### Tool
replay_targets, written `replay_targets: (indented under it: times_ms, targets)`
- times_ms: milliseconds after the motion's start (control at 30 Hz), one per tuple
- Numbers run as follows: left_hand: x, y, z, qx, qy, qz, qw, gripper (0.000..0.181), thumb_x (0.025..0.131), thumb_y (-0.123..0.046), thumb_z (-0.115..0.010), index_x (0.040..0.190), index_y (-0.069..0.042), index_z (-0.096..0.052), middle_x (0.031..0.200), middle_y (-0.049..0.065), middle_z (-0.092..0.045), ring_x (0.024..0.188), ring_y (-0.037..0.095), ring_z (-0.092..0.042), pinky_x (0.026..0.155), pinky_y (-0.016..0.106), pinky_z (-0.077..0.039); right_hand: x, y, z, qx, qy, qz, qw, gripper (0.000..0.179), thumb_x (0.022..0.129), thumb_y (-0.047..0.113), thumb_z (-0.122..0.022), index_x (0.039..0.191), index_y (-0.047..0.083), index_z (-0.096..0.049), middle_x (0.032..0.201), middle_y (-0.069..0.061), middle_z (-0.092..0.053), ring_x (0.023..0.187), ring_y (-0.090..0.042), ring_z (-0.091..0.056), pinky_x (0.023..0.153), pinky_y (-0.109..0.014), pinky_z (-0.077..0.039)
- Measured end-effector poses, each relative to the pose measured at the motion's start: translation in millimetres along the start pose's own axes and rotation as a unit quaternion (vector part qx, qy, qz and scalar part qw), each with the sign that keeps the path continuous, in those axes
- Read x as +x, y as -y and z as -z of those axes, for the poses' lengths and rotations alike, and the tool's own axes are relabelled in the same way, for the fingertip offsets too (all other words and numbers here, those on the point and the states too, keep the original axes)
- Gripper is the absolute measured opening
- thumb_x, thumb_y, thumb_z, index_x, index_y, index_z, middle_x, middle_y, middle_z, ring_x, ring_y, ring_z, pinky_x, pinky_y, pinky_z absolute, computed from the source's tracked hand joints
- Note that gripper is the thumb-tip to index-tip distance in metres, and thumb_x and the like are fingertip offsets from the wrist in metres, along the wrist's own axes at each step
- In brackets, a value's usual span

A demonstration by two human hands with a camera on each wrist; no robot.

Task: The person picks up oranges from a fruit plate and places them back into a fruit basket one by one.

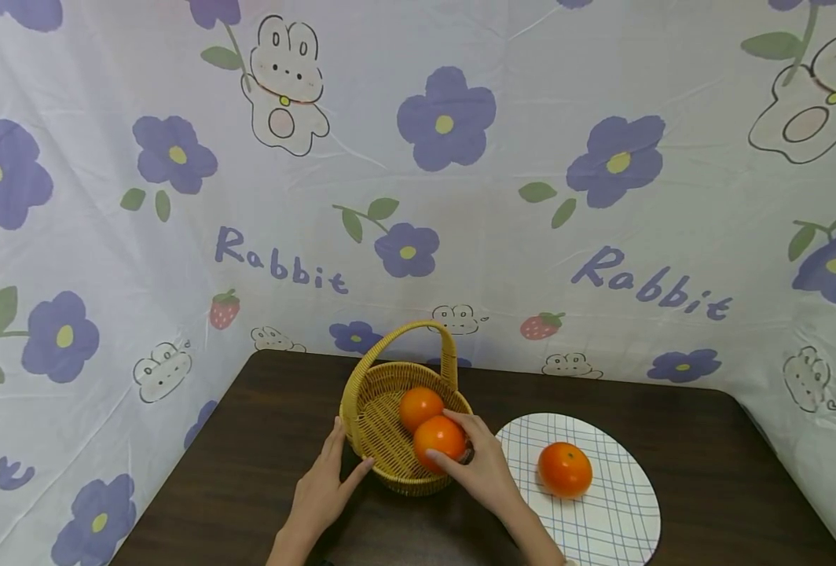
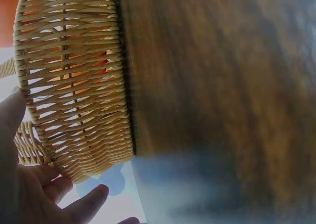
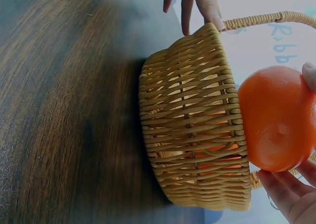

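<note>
A woven wicker basket with a tall arched handle stands on the table. One orange lies inside it. My right hand holds a second orange between thumb and fingers at the basket's right front rim. The right wrist view shows this held orange just above the rim, with my fingers at its underside. At the basket's left side, my left hand touches the rim, its fingers and thumb fairly straight and spread. A third orange sits on a white plate with blue grid lines.
The dark wooden table extends on both sides of the basket. The plate is to the right, close to my right forearm. Behind the table hangs a white cloth printed with purple flowers and rabbits. The basket handle arches over the opening.
</note>
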State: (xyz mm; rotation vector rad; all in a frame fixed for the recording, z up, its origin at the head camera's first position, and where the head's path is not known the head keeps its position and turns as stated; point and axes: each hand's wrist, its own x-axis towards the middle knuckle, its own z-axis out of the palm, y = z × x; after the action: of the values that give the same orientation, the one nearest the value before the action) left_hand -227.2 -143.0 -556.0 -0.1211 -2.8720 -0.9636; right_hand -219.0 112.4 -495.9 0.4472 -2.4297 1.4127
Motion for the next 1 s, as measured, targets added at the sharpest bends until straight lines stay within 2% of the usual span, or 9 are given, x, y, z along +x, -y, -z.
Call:
replay_targets:
  times_ms: [100, 333, 600, 800, 1000]
  targets:
    - [0.0, 0.3, -0.4, 0.0, -0.002, -0.002, 1.0, 0.081, 0.088, -0.06, -0.048, 0.15, -0.028, -0.008, 0.156, -0.006, -0.01, 0.114, 0.034, -0.054, 0.043, 0.029, -0.033, 0.9, 0, -2, -0.001, 0.003, -0.002, 1.0, 0.059, 0.074, 0.038, -0.077, 0.125, 0.018, -0.058, 0.114, -0.002, -0.057, 0.089, -0.013, -0.055, 0.07, -0.025, -0.048]
    - [-0.4, -0.3, 0.8, -0.001, -0.006, -0.001, 1.0, 0.08, 0.088, -0.06, -0.048, 0.15, -0.029, -0.009, 0.156, -0.006, -0.011, 0.104, 0.033, -0.059, 0.041, 0.031, -0.033, 2.8, -5, -7, -0.005, 0.007, 0.0, 1.0, 0.061, 0.074, 0.04, -0.076, 0.126, 0.014, -0.057, 0.117, -0.003, -0.056, 0.095, -0.015, -0.058, 0.074, -0.027, -0.05]
    - [0.4, 0.6, 0.6, 0.003, -0.01, -0.007, 0.9999, 0.081, 0.087, -0.06, -0.049, 0.15, -0.027, -0.01, 0.156, -0.003, -0.012, 0.114, 0.035, -0.054, 0.048, 0.029, -0.037, 8.9, -7, -13, -0.023, 0.023, 0.016, 0.9994, 0.063, 0.075, 0.042, -0.075, 0.127, 0.013, -0.056, 0.118, -0.005, -0.056, 0.096, -0.018, -0.058, 0.074, -0.031, -0.051]
    - [0.6, 0.6, 0.8, 0.0, -0.008, -0.007, 0.9999, 0.08, 0.088, -0.059, -0.049, 0.15, -0.026, -0.011, 0.156, -0.003, -0.012, 0.108, 0.035, -0.057, 0.045, 0.029, -0.035, 13.9, -2, -19, -0.036, 0.036, 0.023, 0.9984, 0.063, 0.076, 0.043, -0.074, 0.128, 0.013, -0.055, 0.119, -0.007, -0.055, 0.099, -0.022, -0.059, 0.076, -0.039, -0.052]
    - [0.2, -1.0, 1.7, -0.004, -0.01, -0.008, 0.9999, 0.079, 0.088, -0.059, -0.049, 0.15, -0.026, -0.012, 0.156, -0.001, -0.013, 0.107, 0.034, -0.058, 0.042, 0.029, -0.034, 16.9, 1, -24, -0.051, 0.045, 0.028, 0.9973, 0.064, 0.077, 0.044, -0.072, 0.129, 0.012, -0.054, 0.118, -0.006, -0.055, 0.099, -0.022, -0.059, 0.077, -0.039, -0.051]
